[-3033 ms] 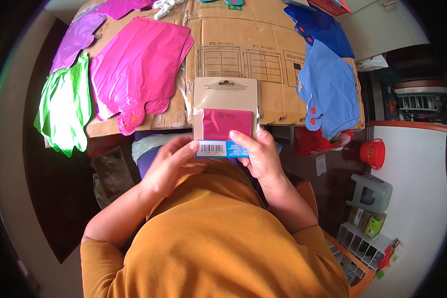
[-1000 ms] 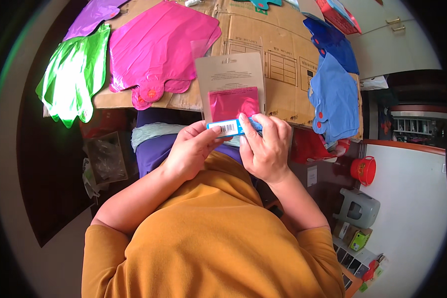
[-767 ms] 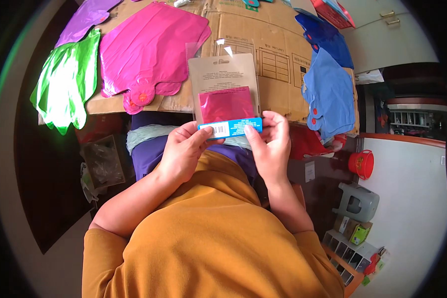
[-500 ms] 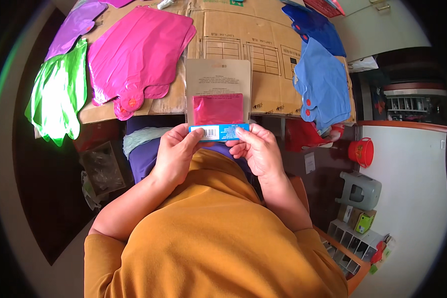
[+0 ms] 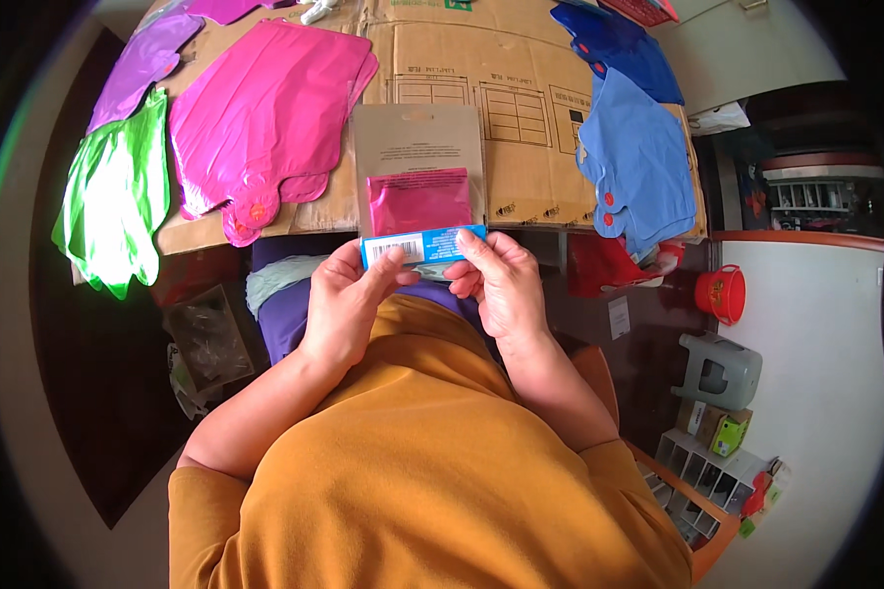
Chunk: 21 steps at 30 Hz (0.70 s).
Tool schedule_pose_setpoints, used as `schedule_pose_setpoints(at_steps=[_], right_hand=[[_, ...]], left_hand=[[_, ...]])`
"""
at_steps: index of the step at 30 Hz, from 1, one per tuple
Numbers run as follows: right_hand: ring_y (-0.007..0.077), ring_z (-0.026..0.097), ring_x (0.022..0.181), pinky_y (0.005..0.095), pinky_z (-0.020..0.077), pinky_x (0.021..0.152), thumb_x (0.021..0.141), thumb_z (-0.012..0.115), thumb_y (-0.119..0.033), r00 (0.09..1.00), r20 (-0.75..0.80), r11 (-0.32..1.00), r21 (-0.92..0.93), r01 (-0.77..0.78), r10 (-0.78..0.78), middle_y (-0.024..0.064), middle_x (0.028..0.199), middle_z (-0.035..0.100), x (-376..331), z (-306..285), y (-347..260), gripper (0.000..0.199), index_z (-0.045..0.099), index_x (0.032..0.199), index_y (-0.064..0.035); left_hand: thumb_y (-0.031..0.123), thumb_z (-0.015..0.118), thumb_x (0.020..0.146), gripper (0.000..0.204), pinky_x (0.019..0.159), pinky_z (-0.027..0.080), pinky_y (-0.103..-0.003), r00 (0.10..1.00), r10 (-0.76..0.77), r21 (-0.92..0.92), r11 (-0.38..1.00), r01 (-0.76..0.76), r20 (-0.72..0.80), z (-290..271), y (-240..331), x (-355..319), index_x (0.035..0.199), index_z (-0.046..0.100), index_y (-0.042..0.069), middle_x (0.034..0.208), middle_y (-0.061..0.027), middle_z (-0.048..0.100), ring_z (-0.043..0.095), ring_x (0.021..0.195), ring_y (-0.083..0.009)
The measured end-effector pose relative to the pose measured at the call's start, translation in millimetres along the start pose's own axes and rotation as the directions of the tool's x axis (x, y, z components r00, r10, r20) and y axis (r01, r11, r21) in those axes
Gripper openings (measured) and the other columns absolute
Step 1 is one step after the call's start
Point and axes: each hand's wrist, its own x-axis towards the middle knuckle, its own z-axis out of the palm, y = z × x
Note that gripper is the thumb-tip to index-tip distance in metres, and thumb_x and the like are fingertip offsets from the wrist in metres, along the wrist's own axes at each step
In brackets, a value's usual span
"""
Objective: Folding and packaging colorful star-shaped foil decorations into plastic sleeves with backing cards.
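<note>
My left hand and my right hand pinch the two lower corners of a brown hanging card pack between thumbs and fingers. A folded shiny pink sheet fills the middle of the pack. Along its bottom runs a blue strip with a white barcode patch, partly covered by my thumbs. The pack is tilted slightly and overlaps the near edge of a cardboard-covered table. To the left lies a stack of flat pink foil pieces, like deflated balloons.
Green foil and purple foil hang by the table's left edge. Light blue pieces and dark blue ones lie at the right. Below stand a red bucket, a grey stool and a box.
Both hands have shifted slightly left and away from me with the pack, which has turned a little counterclockwise. The grip on its lower corners stays the same.
</note>
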Motion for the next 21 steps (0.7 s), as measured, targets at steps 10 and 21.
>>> schedule_pose_setpoints(at_steps=[10, 21], right_hand=[[0.0095, 0.058, 0.054, 0.0209, 0.0466, 0.053, 0.09, 0.068, -0.019, 0.999, 0.041, 0.995, 0.095, 0.008, -0.012, 0.0086, 0.072, 0.067, -4, 4, 14, 0.017, 0.06, 0.085, -0.0048], [0.0084, 0.056, 0.055, 0.0214, 0.0461, 0.053, 0.087, 0.073, -0.027, 0.999, 0.033, 0.997, -0.072, 0.024, -0.022, 0.0061, 0.071, 0.065, 0, 0, 9, 0.024, 0.06, 0.083, -0.006]], left_hand=[[0.009, 0.061, 0.094, 0.014, 0.078, 0.056, -0.03, 0.999, 0.047, 0.022, 0.999, -0.047, -0.004, -4, -8, 2, 0.103, 0.059, -0.001, 0.095, -0.0091, 0.067, 0.066, 0.086, -0.0156], [0.014, 0.063, 0.094, 0.017, 0.07, 0.055, -0.027, 0.998, 0.026, 0.068, 0.997, -0.022, -0.053, -5, -4, 3, 0.102, 0.062, -0.002, 0.09, -0.0071, 0.068, 0.065, 0.075, -0.0131]])
